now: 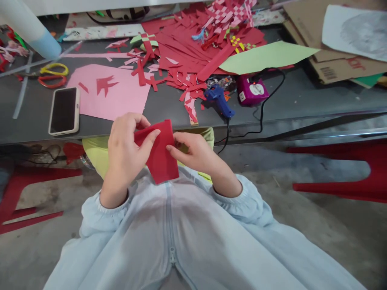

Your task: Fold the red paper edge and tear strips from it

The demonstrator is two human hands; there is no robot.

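Observation:
A folded piece of red paper (163,157) is held above my lap, just in front of the table's edge. My left hand (127,145) pinches its upper left part, thumb on the near face and fingers behind. My right hand (193,149) grips the paper's right edge between thumb and fingers. Beyond my hands, a pink sheet (121,88) lies on the table with small red paper cuttings on it. Several red and pink paper strips (187,80) are scattered beside it.
A phone (64,110) and scissors (53,74) lie at the left. A blue glue gun (220,100) with its cord rests near the table edge, beside a purple box (252,90). Cardboard (335,68) is stacked at the right. Red stools (347,173) stand on both sides.

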